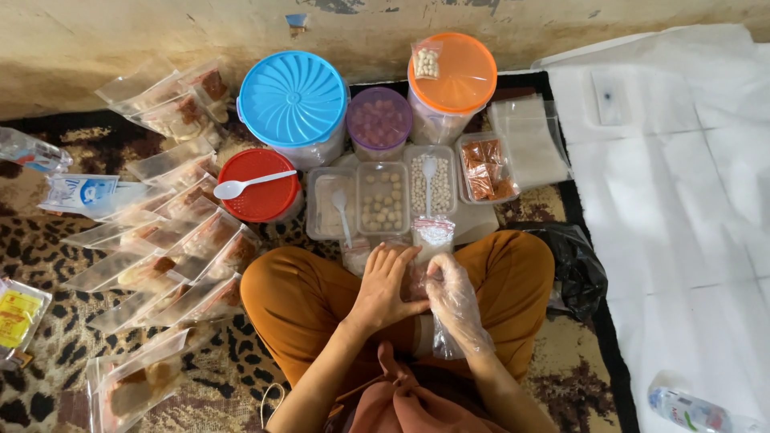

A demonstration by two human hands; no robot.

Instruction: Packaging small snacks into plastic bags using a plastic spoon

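Clear plastic bag (423,282) w/ reddish bits — pinched btwn bare left hand (383,287) & gloved right hand (453,295) — both clamped on it.

Clear zip bags (172,240) w/ brown filling – fanned out left of the red-lid tub (261,186). Blue-white sachet (84,192) further left; yellow packet (18,314) below-left, at the edge. Small bag of pale beads (427,61) – up-right, on orange lid.
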